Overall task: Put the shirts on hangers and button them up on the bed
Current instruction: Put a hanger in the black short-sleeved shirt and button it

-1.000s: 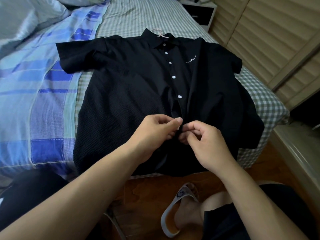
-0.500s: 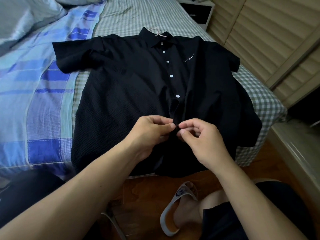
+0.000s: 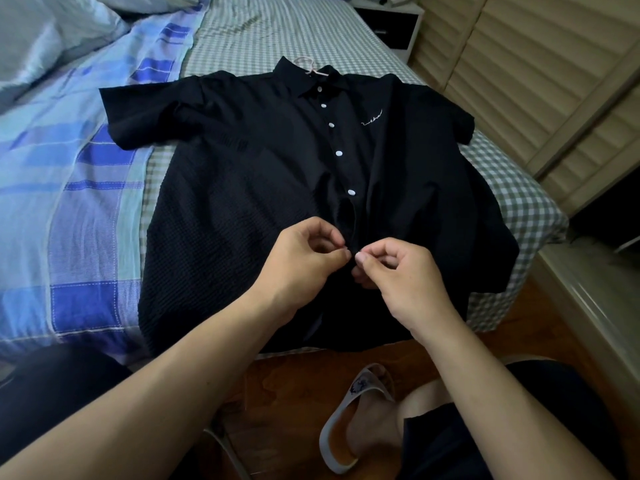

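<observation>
Black shirt [image 3: 263, 188] lies flat on the bed [image 3: 277, 32], collar away from me, hem at the near edge, pink hanger [image 3: 306, 65] hook poking out of the collar. Five white buttons down the placket look done; the lowest done button [image 3: 352, 192] sits just above my hands.

What changed: over the last second my hands went from pressed together on the placket to slightly apart, and both slid a little lower on the front. My left hand [image 3: 304, 261] pinches the left edge of the placket with thumb and forefinger; my right hand [image 3: 401, 268] pinches the right edge, the fingertips [image 3: 360, 259] of the two hands nearly meeting. Both are clamped on cloth, close together, not touching as far as I can tell.

My read: I'm on the sixth button, lining up hole and button (or just pushing it through, hard to say). Hanger step looks done for this shirt; buttoning is well along, with some placket left below my hands.

Hard to see: the button I'm working is hidden between the fingertips, only a pale speck there. Black on black, so the buttonhole and any buttons below don't show. My wrists cover the lower placket and part of the hem. Hanger body is inside the shirt. No other shirts in view.
</observation>
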